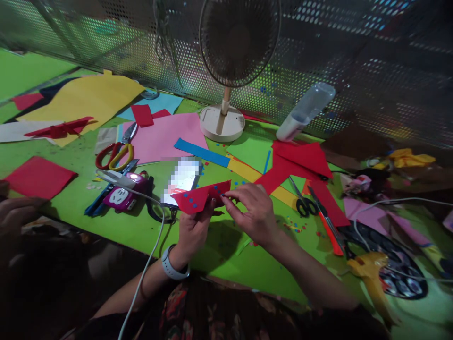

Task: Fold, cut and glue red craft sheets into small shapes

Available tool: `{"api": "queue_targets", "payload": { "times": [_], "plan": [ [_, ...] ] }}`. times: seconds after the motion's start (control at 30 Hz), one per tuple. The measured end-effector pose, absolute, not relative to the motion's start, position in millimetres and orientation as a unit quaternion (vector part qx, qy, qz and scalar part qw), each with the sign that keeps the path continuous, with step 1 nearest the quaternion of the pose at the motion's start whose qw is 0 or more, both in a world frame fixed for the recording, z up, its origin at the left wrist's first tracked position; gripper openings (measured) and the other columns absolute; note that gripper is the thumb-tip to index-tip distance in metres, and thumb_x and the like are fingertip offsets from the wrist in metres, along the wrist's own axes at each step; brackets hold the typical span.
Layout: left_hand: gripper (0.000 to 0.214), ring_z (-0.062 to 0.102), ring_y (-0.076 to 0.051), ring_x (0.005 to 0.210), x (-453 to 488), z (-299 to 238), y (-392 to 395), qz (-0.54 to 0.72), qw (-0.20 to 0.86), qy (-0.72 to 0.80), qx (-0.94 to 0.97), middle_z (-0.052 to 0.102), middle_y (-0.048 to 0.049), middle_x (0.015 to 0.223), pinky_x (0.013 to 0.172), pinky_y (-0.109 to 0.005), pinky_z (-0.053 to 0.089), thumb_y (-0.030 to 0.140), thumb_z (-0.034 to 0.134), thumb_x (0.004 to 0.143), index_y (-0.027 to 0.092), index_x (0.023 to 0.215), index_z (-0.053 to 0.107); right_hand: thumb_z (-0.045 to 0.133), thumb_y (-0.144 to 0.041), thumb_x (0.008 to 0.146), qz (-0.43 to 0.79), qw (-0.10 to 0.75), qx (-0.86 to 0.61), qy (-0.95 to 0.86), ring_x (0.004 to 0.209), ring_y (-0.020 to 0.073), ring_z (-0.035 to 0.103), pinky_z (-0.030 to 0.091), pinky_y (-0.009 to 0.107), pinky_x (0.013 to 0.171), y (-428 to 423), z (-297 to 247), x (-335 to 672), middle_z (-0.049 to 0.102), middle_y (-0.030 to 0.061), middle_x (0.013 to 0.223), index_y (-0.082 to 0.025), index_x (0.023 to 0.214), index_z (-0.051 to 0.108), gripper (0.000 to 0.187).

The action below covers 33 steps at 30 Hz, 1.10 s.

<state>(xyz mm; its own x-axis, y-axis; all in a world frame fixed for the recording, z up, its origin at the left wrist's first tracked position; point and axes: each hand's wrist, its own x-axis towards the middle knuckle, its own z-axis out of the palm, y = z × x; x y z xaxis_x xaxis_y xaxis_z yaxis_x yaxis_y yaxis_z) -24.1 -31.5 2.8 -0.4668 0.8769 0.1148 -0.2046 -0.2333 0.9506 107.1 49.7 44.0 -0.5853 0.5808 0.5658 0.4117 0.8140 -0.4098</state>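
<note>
My left hand (194, 232), with a pale watch band on its wrist, grips a folded piece of red paper (191, 200) from below. Several small blue dots are scattered over the paper's face. My right hand (254, 211) comes in from the right with thumb and forefinger pinched at the paper's right part. Whatever lies between those fingertips is too small to make out. Just behind the paper lies a phone (187, 175) with a lit screen, partly blurred. Tiny coloured paper bits (293, 227) dot the green table (212, 255).
A fan (222, 123) stands at the back beside a tilted clear bottle (306, 111). Red-and-yellow scissors (115, 153) and a purple socket block (123, 193) lie left; black scissors (306, 206) and a yellow glue gun (371, 269) right. Another person's hand (16, 212) is at far left.
</note>
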Motion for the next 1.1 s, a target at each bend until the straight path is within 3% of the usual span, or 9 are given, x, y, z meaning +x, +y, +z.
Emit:
{"api": "queue_targets", "payload": {
  "times": [0.53, 0.77, 1.1],
  "plan": [
    [0.019, 0.071, -0.023, 0.087, -23, 1, -31, 0.709, 0.372, 0.499, 0.333, 0.073, -0.0049, 0.099, 0.068, -0.035, 0.065, 0.028, 0.070, 0.081, 0.020, 0.099, 0.070, 0.057, -0.023, 0.089, 0.160, 0.363, -0.321, -0.860, 0.078, 0.0191, 0.060, 0.042, 0.036, 0.073, 44, 44, 103, 0.069, 0.0038, 0.081, -0.023, 0.087, 0.063, 0.006],
    [0.021, 0.073, -0.023, 0.083, -26, 1, -30, 0.689, 0.437, 0.487, 0.311, 0.075, -0.0063, 0.094, 0.067, -0.033, 0.063, 0.031, 0.066, 0.085, 0.018, 0.100, 0.070, 0.060, -0.023, 0.087, 0.317, 0.403, -0.344, -0.787, 0.072, 0.0151, 0.058, 0.048, 0.032, 0.069, 51, 59, 109, 0.062, 0.0012, 0.077, -0.022, 0.084, 0.062, 0.004],
    [0.028, 0.073, -0.025, 0.087, -26, -2, -29, 0.695, 0.467, 0.471, 0.277, 0.075, -0.0078, 0.096, 0.067, -0.034, 0.062, 0.036, 0.071, 0.080, 0.019, 0.102, 0.070, 0.065, -0.027, 0.082, 0.374, 0.387, -0.357, -0.763, 0.092, 0.0188, 0.059, 0.048, 0.037, 0.086, 63, 50, 108, 0.062, 0.0038, 0.093, -0.022, 0.088, 0.062, 0.008]
  ]
}}
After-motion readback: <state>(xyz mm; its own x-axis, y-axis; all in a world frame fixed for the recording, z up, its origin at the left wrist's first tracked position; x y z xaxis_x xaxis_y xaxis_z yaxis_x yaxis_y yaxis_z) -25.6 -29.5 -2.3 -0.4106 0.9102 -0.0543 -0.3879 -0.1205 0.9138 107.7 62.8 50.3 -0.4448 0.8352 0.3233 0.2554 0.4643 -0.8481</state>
